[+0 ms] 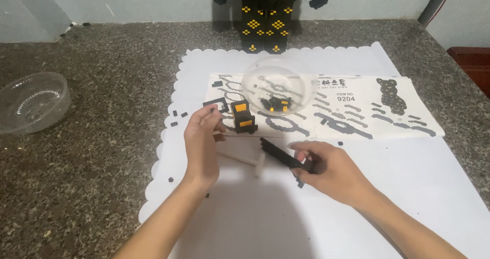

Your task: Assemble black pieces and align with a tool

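Nearest, the right hand (326,169) pinches one end of a long black brick strip (280,154), which slants up-left toward the left hand (201,144). That hand's fingertips hold a tiny black piece (212,109). Just beyond the left hand's fingers stands a black-and-orange block assembly (243,117); farther off sits a clear bowl (278,85).

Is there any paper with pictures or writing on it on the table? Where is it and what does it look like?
Instruction sheet: lies flat on the white scalloped paper mat, beyond both hands; a long white rectangle printed with black brick shapes and a black bear outline at its right end; some small print.
A clear plastic bowl sits on its left part.
No other labels, packages, signs or screens in view.
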